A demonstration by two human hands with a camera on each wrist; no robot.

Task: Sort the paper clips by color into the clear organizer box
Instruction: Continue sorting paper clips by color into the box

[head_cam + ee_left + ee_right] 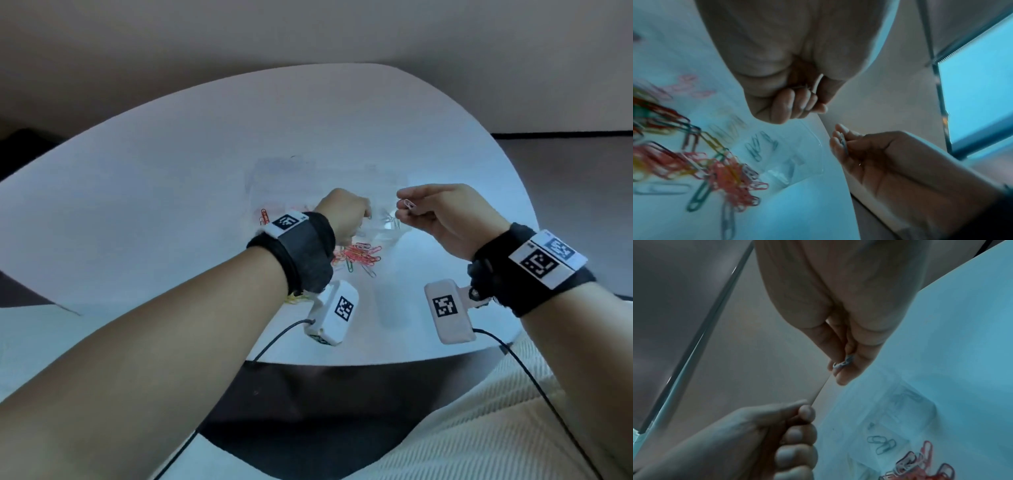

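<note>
One white paper clip (409, 205) pinched between thumb and fingers of my right hand (448, 219), held in the air just right of the clear organizer box (329, 192). My left hand (344, 214) is over the box's near edge, fingers (786, 105) curled into a fist; something thin and pale shows inside the curl, cannot tell what.

Box on the white desk (171, 192), walls nearly invisible. Contents by compartment: a few red clips (264, 216) at the near left; about four dark blue-grey clips (760, 146) in a cell seen from the left wrist; a faint yellowish group (729, 128) in the cell beside it. Exact counts blurred.

Loose pile of clips (359, 257) on the desk just in front of the box: mostly red and pink, some yellow, green, a couple of grey. Too tangled to count.
</note>
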